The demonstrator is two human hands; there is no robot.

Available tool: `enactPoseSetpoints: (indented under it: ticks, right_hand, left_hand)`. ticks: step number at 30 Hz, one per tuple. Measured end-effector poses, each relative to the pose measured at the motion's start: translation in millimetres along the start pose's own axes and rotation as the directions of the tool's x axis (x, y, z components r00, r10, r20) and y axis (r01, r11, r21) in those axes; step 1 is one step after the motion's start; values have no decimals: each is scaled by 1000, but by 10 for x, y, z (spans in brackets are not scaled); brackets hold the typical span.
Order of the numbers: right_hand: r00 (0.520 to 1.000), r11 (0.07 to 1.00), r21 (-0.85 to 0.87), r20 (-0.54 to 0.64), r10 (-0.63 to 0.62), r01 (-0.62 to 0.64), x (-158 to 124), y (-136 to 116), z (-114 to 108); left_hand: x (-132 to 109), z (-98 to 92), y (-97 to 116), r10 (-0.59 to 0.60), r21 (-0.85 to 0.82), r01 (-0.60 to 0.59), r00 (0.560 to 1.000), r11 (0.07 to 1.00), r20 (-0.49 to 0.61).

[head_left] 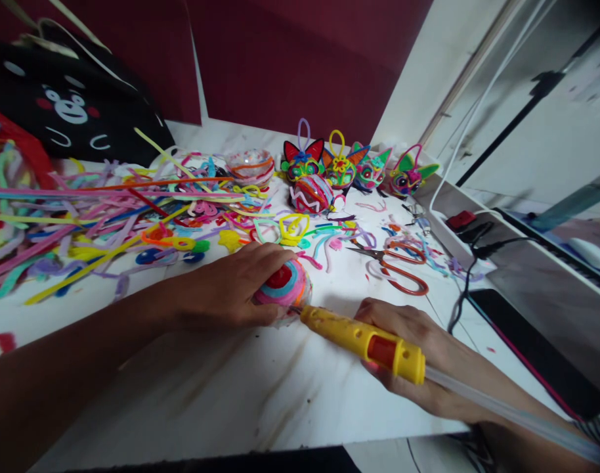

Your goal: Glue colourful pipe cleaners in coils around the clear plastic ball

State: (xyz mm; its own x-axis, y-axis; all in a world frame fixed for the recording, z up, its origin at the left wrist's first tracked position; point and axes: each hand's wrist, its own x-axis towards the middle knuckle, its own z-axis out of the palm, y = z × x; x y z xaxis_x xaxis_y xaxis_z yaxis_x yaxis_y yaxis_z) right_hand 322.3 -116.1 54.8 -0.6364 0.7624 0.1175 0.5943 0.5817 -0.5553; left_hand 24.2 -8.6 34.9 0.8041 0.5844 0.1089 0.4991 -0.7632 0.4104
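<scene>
My left hand (231, 289) is closed around a small ball (293, 284) on the table, its fingers covering the left side. Rings of red, blue, pink and orange pipe cleaner coil over the ball, and part of its lower surface looks clear. A yellow hot glue gun (349, 335) with a clear glue stick (507, 407) out of its back is gripped in my right hand (403, 328). The nozzle points left and meets, or nearly meets, the ball's lower right edge. Behind the ball lies a yellow pipe-cleaner shape (294, 230).
Orange-handled scissors (403, 266) lie open beyond my right hand. Loose pipe cleaners (83, 223) cover the left of the table. Several finished eared heads (302, 164) stand at the back beside a striped ball (311, 195) and a clear bowl (251, 167). At right lies a phone (531, 348).
</scene>
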Motion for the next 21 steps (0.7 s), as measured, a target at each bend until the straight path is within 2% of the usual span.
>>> enactPoseSetpoints:
  ticks: [6, 21]
  right_hand:
    - [998, 998, 27, -19, 62, -61, 30, -55, -63]
    - [1000, 1000, -2, 0, 28, -28, -4, 10, -10]
  left_hand:
    - [7, -19, 38, -6, 12, 6, 1000, 1000, 2]
    - [0, 83, -47, -6, 41, 7, 999, 999, -37]
